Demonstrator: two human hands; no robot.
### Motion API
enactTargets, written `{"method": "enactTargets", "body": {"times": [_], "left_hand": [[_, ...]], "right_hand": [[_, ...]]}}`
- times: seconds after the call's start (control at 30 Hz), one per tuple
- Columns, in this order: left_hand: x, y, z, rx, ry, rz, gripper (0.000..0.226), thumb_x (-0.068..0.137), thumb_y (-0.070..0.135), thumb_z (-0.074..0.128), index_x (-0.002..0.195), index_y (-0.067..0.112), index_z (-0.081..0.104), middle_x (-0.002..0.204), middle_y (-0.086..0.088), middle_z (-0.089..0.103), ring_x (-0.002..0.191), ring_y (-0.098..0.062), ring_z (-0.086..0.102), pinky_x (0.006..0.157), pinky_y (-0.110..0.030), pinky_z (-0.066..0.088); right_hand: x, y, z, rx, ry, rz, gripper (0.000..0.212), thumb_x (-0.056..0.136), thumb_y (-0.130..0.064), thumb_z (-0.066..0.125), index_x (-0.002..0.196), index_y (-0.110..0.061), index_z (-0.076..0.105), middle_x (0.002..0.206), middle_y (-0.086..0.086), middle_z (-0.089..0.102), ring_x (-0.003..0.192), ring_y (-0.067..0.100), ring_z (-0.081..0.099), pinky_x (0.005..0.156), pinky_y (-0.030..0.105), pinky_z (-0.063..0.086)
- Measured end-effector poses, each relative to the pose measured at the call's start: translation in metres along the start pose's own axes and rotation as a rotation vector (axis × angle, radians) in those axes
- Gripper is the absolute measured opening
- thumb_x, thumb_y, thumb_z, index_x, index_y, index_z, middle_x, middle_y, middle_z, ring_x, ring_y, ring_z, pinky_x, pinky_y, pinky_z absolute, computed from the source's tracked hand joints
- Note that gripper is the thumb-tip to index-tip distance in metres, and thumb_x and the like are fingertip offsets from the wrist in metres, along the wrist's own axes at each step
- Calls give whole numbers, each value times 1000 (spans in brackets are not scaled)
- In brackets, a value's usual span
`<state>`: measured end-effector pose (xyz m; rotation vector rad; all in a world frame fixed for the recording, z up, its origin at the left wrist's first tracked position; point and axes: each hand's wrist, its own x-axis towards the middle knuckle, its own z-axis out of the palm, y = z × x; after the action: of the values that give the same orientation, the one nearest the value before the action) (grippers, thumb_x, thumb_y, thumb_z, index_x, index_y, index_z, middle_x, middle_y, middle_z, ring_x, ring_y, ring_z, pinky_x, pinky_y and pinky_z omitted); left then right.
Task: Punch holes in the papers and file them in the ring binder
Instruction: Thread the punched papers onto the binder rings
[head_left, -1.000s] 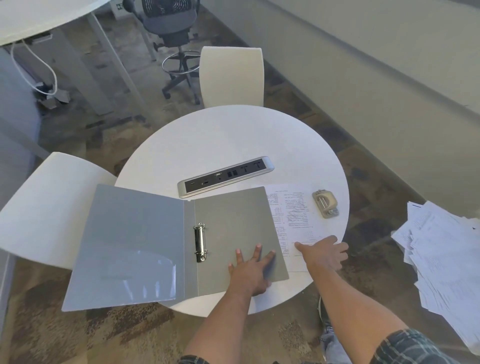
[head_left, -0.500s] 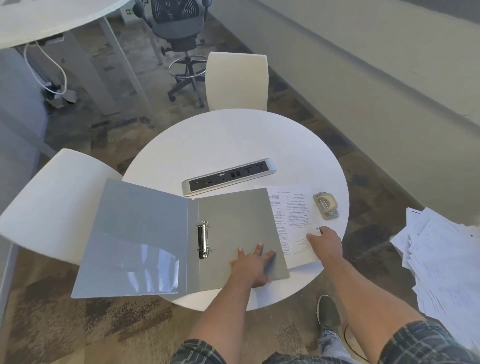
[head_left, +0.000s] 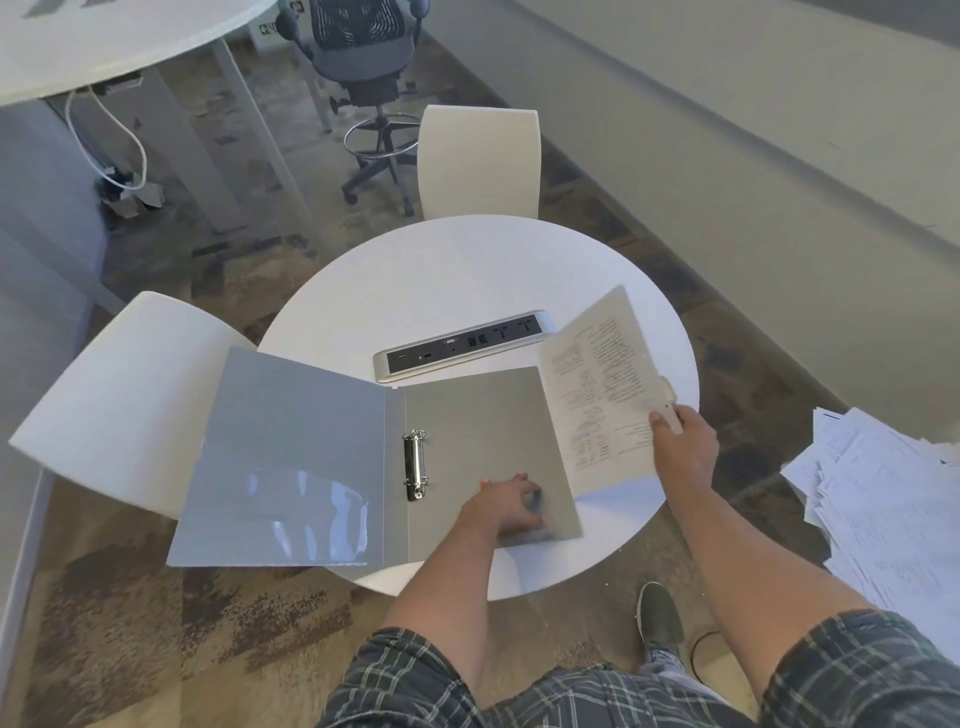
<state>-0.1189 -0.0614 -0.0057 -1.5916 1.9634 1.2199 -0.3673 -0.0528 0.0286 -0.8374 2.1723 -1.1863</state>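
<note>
Since half a second ago the sheets of paper (head_left: 597, 384) have come up off the bench (head_left: 467, 280); they were lying flat to the right of the ring binder (head_left: 374, 457) and now stand tilted in the air above the bench's right side, their near right edge pinched by the right hand (head_left: 683, 447). That hand's thumb lies on the printed face and its other fingers are curled behind the sheets. The left hand (head_left: 506, 506) rests on the near right part of the open binder's right cover; its fingers look loosely bent, though blur there makes it hard to say whether they press flat or curl. The binder's rings (head_left: 415, 464) sit at the spine, and I cannot tell whether they are open or closed.

Paper like this is light and floppy, so held at 1 edge it will likely sag and swing. A 2nd hold on the opposite edge would steady it, and keeping the sheets squared matters for getting the holes aligned. What looks like the hole punch is mostly hidden behind the raised sheets. A power strip (head_left: 462, 345) lies on the bench just beyond the binder.
</note>
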Motion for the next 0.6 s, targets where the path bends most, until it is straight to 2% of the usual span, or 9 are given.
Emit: {"method": "enactTargets", "body": {"times": [0.1, 0.17, 0.27, 0.33, 0.4, 0.43, 0.5, 0.53, 0.6], "left_hand": [[-3, 0, -3, -129, 78, -3, 72, 83, 57, 71, 147, 31, 50, 157, 3, 47, 144, -25, 42, 119, -36, 34], [-6, 2, -9, -295, 177, -12, 79, 81, 66, 69, 146, 25, 52, 152, -1, 52, 138, -21, 50, 112, -31, 38], [-11, 11, -28, -683, 330, -19, 102, 69, 83, 65, 145, 17, 53, 148, -7, 55, 133, -22, 55, 111, -35, 42], [-10, 14, -42, -1032, 358, -43, 107, 56, 92, 64, 133, 18, 59, 140, -10, 60, 116, -25, 62, 96, -37, 53], [-12, 13, -54, -1325, 353, -15, 83, 65, 86, 61, 119, 22, 59, 124, -10, 69, 96, -24, 69, 75, -32, 55], [-14, 11, -61, -1378, 364, 4, 76, 68, 85, 61, 114, 24, 60, 116, -9, 72, 89, -23, 71, 72, -32, 55], [-22, 8, -69, -1320, 421, 18, 69, 66, 80, 71, 101, 20, 65, 98, -5, 72, 81, -25, 67, 71, -33, 50], [-23, 5, -72, -1272, 482, 27, 57, 71, 67, 79, 97, 17, 68, 95, -5, 71, 82, -25, 66, 73, -33, 50], [-25, -2, -75, -1301, 553, 63, 33, 81, 28, 84, 108, 12, 72, 109, -5, 77, 95, -26, 73, 87, -38, 57]], "right_hand": [[4, -5, -7, 105, 86, 0, 12, 99, -25, 58, 101, -18, 68, 91, -6, 67, 87, 16, 66, 77, 37, 59], [5, -6, -7, 150, 90, 19, 12, 99, -30, 59, 103, -21, 67, 94, -9, 67, 90, 17, 68, 80, 38, 61], [0, -9, -5, 220, 47, 38, 15, 99, -30, 60, 107, -19, 68, 98, -9, 68, 93, 19, 69, 82, 37, 60], [-7, -11, -1, 271, -28, 67, 17, 99, -28, 62, 109, -16, 69, 99, -7, 69, 93, 20, 69, 83, 36, 60], [-12, -12, 3, 288, -111, 76, 18, 99, -26, 64, 111, -14, 70, 101, -4, 71, 94, 21, 69, 84, 37, 60], [-14, -13, 5, 296, -157, 78, 19, 98, -25, 65, 112, -12, 70, 101, -3, 72, 94, 23, 70, 82, 37, 60], [-17, -15, 11, 307, -287, 101, 21, 96, -21, 69, 112, -8, 71, 99, 0, 74, 90, 24, 72, 73, 35, 60], [-19, -17, 14, 296, -361, 112, 21, 94, -20, 71, 111, -7, 71, 98, 2, 76, 86, 23, 73, 69, 33, 60], [-23, -18, 23, 220, -489, 118, 18, 91, -17, 74, 107, -8, 73, 97, 6, 78, 78, 21, 74, 63, 33, 62]]}}
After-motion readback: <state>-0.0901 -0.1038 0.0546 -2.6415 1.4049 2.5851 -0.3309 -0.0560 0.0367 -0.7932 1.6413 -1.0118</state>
